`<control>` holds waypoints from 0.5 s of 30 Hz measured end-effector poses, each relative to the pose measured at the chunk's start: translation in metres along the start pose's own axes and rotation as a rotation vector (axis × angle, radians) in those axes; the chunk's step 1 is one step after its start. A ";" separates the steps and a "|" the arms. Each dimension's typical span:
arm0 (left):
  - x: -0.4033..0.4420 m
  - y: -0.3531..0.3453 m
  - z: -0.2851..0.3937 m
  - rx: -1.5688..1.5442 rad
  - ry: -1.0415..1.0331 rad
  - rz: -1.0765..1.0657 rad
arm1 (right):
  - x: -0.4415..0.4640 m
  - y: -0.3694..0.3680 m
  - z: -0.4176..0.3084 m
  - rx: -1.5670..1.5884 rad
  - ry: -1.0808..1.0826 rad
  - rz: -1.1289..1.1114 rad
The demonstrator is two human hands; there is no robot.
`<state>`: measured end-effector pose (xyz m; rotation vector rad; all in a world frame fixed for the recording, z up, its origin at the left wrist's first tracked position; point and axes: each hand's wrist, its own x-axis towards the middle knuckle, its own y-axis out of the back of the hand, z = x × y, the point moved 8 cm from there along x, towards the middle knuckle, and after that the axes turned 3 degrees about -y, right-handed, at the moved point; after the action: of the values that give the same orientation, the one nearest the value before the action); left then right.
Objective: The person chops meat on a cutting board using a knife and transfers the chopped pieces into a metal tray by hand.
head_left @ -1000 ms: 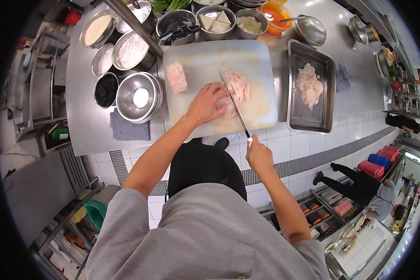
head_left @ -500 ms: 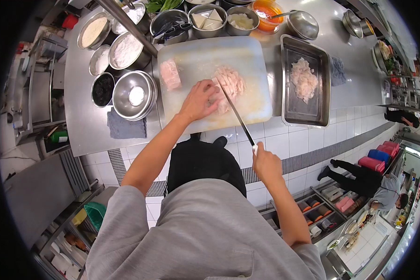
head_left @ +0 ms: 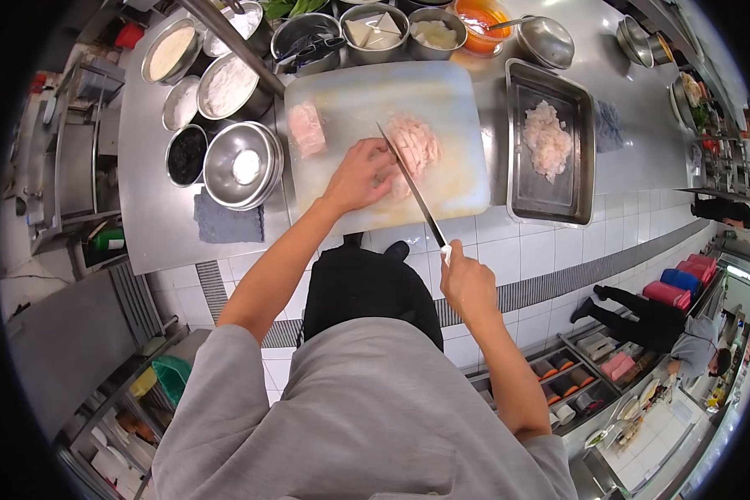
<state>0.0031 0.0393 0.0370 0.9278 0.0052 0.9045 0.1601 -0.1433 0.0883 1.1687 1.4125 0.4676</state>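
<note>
Out ahead of the right grip (head_left: 468,287), which is wrapped around the handle of a knife (head_left: 417,193), the long blade slants forward and leftward over a pale cutting board (head_left: 446,87). Left of that blade sits the left grip (head_left: 360,177), fingers curled and their tips right beside the steel; the hand covers what lies under it, so whether it pinches anything cannot be told. Just right of the left grip, on the blade's other side, lies a heap of pale pink strips (head_left: 417,143). Ahead and to the left of the left grip, apart from it, a pink block (head_left: 307,131) rests on the same board. Well to the right of both grips, a metal tray (head_left: 550,197) on the bench (head_left: 642,146) holds a clump of pale pieces (head_left: 547,142). Left of the left grip, off the board, stand nested steel bowls (head_left: 223,160), with a grey cloth (head_left: 225,219) nearer the person. Beyond the board, ahead of both grips, are containers of white wedges (head_left: 361,32) and orange liquid (head_left: 475,17).
</note>
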 end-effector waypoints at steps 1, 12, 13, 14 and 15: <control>0.001 -0.002 -0.002 0.005 -0.006 -0.008 | -0.006 0.001 -0.001 -0.010 0.011 0.024; 0.001 -0.002 -0.004 -0.042 -0.016 0.091 | 0.036 0.002 -0.023 -0.073 0.051 0.023; -0.001 -0.002 -0.003 -0.022 -0.020 0.091 | 0.017 0.002 -0.011 -0.093 0.032 0.005; -0.002 -0.003 -0.005 -0.001 -0.023 0.092 | 0.009 0.003 -0.004 -0.115 0.015 -0.013; -0.001 -0.002 -0.006 0.000 -0.015 0.096 | 0.014 -0.002 -0.002 -0.120 0.020 -0.017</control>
<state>0.0016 0.0421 0.0309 0.9406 -0.0525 0.9864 0.1597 -0.1319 0.0803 1.0570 1.3918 0.5459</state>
